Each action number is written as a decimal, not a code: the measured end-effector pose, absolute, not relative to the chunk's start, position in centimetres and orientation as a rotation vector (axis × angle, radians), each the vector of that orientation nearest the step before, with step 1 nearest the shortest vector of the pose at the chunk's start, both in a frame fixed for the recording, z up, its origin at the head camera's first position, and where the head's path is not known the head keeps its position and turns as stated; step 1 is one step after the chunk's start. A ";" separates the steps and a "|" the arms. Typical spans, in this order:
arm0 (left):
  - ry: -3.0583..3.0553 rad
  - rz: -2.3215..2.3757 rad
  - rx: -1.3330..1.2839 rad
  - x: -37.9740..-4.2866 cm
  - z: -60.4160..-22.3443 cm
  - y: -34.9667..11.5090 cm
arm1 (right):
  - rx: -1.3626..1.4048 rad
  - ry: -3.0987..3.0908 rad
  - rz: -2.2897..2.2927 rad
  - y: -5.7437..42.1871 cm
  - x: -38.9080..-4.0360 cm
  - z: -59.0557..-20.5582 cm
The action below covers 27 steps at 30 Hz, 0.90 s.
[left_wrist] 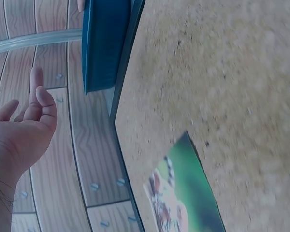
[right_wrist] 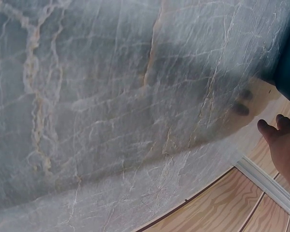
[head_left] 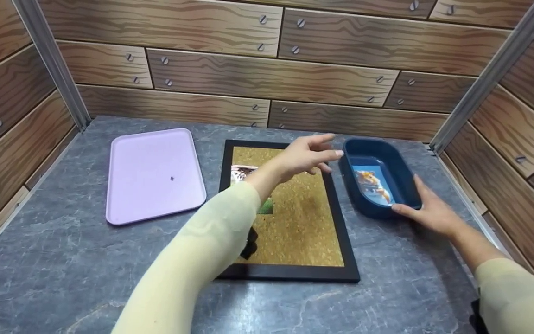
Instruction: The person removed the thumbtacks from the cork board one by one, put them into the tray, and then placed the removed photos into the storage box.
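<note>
One spread left hand (head_left: pixel 301 157) overhangs grainy cork (head_left: pixel 301 222), right hand (head_left: pixel 434 211) gripping a rounded tub (head_left: pixel 397 169).

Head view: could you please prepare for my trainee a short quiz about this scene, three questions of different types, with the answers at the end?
1. Which thing does the right hand touch?
A) the purple tray
B) the blue bin
C) the framed cork board

2. True or false: the left hand grips the purple tray.

3. What lies on the bottom of the blue bin?

Key:
1. B
2. False; it holds nothing.
3. A picture of an orange-and-white animal on a blue background.
</note>
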<state>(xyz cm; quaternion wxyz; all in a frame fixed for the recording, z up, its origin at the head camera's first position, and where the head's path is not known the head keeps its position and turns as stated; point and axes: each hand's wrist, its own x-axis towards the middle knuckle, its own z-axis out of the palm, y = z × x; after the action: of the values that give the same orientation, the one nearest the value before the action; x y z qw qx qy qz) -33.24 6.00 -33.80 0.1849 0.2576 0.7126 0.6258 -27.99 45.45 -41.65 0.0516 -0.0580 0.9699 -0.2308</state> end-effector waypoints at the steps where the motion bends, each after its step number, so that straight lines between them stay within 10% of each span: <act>1: 2.013 1.765 0.731 -33.2 -33.7 5.6 | -0.174 2.949 -0.703 45.5 -28.0 -41.6; 27: 2.018 1.871 0.624 -32.5 -34.1 -2.4 | -0.142 2.930 -0.674 45.3 -28.1 -41.6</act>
<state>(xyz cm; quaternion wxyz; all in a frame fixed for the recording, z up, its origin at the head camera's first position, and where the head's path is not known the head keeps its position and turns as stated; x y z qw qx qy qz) -32.52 -2.37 -34.05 0.1591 0.2184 0.7060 0.6546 -28.08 45.35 -41.56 0.0657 -0.0471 0.9714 -0.2233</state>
